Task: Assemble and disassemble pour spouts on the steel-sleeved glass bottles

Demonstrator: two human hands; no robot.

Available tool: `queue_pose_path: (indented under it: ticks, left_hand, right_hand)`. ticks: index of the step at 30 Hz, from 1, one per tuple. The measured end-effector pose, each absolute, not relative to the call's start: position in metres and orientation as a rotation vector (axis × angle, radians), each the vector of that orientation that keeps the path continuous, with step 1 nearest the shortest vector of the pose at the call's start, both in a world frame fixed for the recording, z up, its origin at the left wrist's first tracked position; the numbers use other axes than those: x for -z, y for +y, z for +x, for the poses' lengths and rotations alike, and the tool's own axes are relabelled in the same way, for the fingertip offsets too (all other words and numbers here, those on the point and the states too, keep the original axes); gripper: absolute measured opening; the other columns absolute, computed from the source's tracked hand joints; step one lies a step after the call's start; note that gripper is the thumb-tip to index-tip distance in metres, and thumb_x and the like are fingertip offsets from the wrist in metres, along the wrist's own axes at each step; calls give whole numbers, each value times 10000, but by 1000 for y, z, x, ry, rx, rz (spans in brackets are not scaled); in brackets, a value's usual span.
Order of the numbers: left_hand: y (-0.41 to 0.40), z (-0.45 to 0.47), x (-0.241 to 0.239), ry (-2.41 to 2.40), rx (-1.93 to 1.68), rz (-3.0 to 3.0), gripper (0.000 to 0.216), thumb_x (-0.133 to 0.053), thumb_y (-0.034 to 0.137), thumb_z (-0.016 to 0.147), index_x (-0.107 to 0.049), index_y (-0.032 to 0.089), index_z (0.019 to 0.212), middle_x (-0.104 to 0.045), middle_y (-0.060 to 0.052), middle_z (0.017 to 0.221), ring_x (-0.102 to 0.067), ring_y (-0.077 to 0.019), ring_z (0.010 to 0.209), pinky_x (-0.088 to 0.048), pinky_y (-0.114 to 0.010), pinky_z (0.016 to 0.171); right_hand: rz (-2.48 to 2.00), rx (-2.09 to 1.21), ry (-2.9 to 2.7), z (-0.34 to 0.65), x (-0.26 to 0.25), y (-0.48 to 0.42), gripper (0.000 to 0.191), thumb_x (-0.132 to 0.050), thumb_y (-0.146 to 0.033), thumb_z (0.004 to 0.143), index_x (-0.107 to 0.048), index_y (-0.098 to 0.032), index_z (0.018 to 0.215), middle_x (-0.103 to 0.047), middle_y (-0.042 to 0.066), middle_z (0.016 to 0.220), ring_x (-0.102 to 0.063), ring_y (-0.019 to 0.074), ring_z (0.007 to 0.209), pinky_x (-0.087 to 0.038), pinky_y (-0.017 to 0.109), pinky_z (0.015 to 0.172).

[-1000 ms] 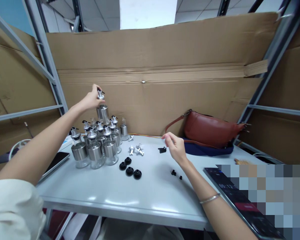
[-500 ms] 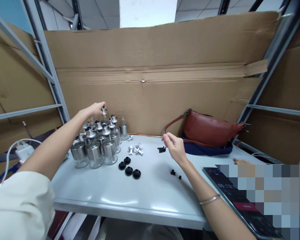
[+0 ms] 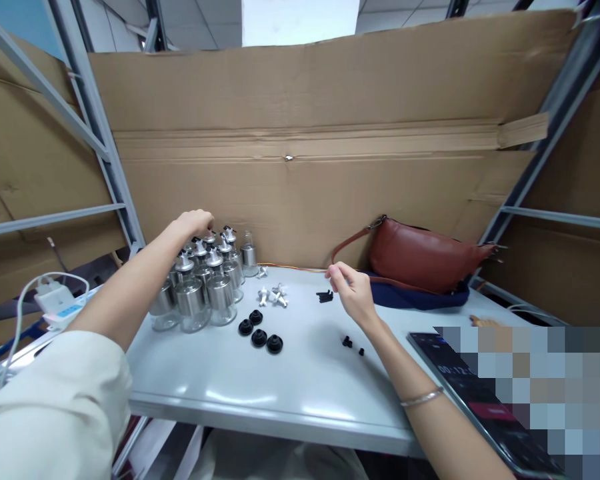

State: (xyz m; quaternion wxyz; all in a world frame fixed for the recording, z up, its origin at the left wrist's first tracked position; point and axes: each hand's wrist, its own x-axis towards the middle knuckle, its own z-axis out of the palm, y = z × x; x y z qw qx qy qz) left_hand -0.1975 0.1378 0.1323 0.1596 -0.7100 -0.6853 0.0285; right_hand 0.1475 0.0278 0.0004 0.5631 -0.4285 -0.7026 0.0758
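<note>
A cluster of glass bottles with steel bands and spout caps [image 3: 205, 283] stands at the back left of the grey table [image 3: 290, 387]. My left hand [image 3: 194, 223] reaches over the rear of the cluster, fingers curled down on a bottle top there. My right hand [image 3: 353, 293] hovers above the table's middle right, fingers loosely pinched; I cannot make out anything in them. Black round caps [image 3: 260, 333], small silver spouts [image 3: 275, 297], and tiny black parts [image 3: 353, 345] lie between the hands.
A brown leather bag [image 3: 420, 257] on blue cloth lies at the back right. A dark tablet [image 3: 460, 387] rests at the right front. A white charger and cable [image 3: 55, 303] sit far left. Cardboard walls and metal shelf posts surround the table.
My left hand lowered the raised bottle into the back of the cluster and now rests on top of it. My right hand has hardly moved.
</note>
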Motion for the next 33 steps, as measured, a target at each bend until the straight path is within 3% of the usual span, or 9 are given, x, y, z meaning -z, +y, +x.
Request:
queue_pose_path:
  ticks: [4, 7, 10, 14, 22, 27, 33]
  left_hand:
    - [139, -192, -137, -1955, -88, -2009, 241, -691, 273, 652, -702, 206, 883, -698, -123, 1016, -638, -284, 947, -472, -313, 756]
    - [125, -176, -145, -1908, -23, -1956, 222, -603, 282, 746, -686, 178, 923, -678, -146, 1040, -621, -309, 997, -469, -363, 803]
    - [93, -144, -142, -1599, 414, -1933, 280, -421, 252, 865, -636, 156, 1018, -649, -151, 1073, -604, -295, 1027, -457, -393, 838]
    - [45, -90, -99, -1165, 801, -2285, 261, -383, 212, 884, -588, 174, 1041, -653, -92, 1012, -613, -214, 937, -459, -321, 812]
    - [54, -57, 18, -1044, 590, -2868, 186, -397, 211, 895, -573, 191, 952, -637, -70, 971, -593, -187, 884, -444, -302, 786]
    - [53, -74, 21, -1112, 631, -3044, 211, -404, 261, 897, -594, 170, 882, -632, -65, 902, -575, -173, 841, -430, -289, 786]
    - [48, -89, 0, -1293, 458, -3449, 223, -679, 369, 713, -671, 189, 844, -677, -22, 930, -596, -180, 914, -422, -262, 788]
  right_hand:
    - [-1005, -187, -1654, 147, -1, 27, 372, -399, -443, 874, -507, -188, 627, -414, -33, 488, -392, 106, 480, -319, 245, 537]
    - [-1025, -189, -1652, 147, -1, 28, 369, -403, -441, 871, -509, -185, 627, -409, -36, 481, -388, 105, 474, -311, 244, 530]
    - [-1065, -199, -1673, 150, 0, 32, 368, -412, -447, 865, -522, -183, 632, -424, -35, 481, -392, 103, 474, -304, 242, 523]
    - [-1181, -268, -1857, 158, 5, 41, 340, -431, -418, 851, -557, -176, 647, -492, -23, 504, -423, 109, 498, -306, 236, 519]
    - [-1440, -672, -2182, 183, 7, 47, 213, -607, -335, 693, -586, -169, 562, -571, -4, 500, -473, 116, 486, -343, 237, 490]
    - [-1414, -936, -2352, 196, 5, 42, 176, -684, -333, 620, -629, -177, 560, -575, -12, 492, -449, 101, 460, -339, 231, 463]
    - [-1431, -1021, -2380, 200, 10, 45, 101, -681, -278, 598, -660, -180, 587, -625, 4, 540, -490, 117, 497, -362, 238, 484]
